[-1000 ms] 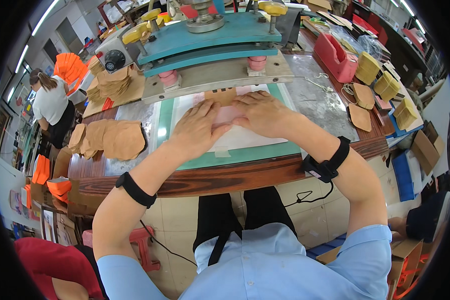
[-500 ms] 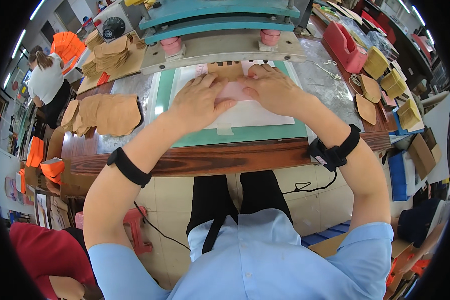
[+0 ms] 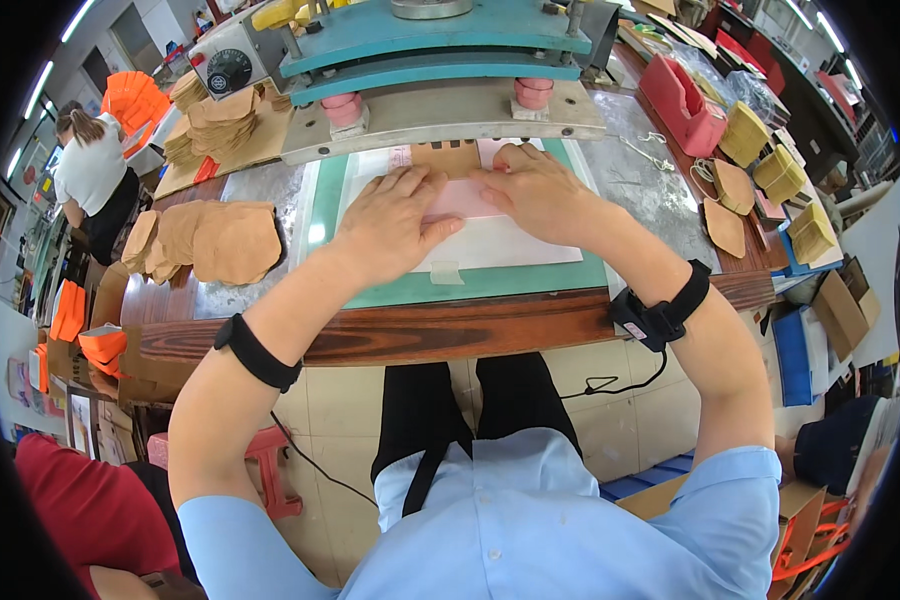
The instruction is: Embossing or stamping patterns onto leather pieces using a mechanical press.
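Note:
A tan flat piece with dark notches along its far edge (image 3: 448, 160) lies on white and pink sheets (image 3: 505, 248) over a green board (image 3: 370, 292), just in front of a press. My left hand (image 3: 395, 222) rests on the sheets, thumb stretched out, its fingertips at the piece's near left corner. At the near right corner, my right hand (image 3: 545, 195) has its fingers bent, with index and thumb close together on the piece's edge; part of that grip is hidden. Clear tape (image 3: 446, 273) sits on the sheet's near edge.
The teal press (image 3: 435, 65) with its grey metal bar (image 3: 440, 127) stands beyond my hands. Stacked tan pieces (image 3: 235, 240) lie at the left, near a dial box (image 3: 228, 68). A red holder (image 3: 685, 105) and yellowish bundles (image 3: 745, 133) are at the right. A person (image 3: 95, 175) stands far left.
The view has tilted slightly, so the bench and press sit a little lower in it. My right fingers look more bent at the tan piece's corner; my left hand stays almost in place.

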`<state>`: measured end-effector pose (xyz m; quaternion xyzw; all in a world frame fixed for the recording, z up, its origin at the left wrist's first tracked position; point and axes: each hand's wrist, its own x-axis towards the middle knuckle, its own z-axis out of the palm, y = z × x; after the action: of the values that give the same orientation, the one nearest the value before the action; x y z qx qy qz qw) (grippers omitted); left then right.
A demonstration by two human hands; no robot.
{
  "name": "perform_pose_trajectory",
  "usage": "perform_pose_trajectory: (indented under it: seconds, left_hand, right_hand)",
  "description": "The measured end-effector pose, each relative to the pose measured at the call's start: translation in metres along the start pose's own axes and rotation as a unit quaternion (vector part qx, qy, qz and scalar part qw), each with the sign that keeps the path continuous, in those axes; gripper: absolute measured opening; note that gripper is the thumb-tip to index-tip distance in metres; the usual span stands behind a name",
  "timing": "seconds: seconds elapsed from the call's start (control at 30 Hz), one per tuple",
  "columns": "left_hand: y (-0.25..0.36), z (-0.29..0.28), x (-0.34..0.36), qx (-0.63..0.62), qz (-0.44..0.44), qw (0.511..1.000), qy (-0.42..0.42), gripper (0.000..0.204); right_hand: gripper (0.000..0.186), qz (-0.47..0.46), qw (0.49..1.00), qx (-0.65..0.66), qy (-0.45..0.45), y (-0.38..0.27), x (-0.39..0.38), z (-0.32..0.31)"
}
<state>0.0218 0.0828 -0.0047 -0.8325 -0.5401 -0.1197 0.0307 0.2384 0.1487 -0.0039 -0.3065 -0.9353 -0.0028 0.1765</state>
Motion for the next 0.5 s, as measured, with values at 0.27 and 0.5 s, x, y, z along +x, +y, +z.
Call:
perform_pose_trajectory:
  seconds: [0.27, 0.5]
  left_hand:
    - [0.002, -0.004, 0.001, -0.017, -0.004, 1.0, -0.006, 0.062]
    - [-0.004, -0.005, -0.002, 0.009, 0.004, 1.0, -0.005, 0.059]
  right_hand:
    - [0.025, 0.009, 1.0, 0.008, -0.004, -0.003, 0.002, -0.001]
    - [0.027, -0.046, 0.998, 0.006, 0.039, 0.002, 0.001, 0.016]
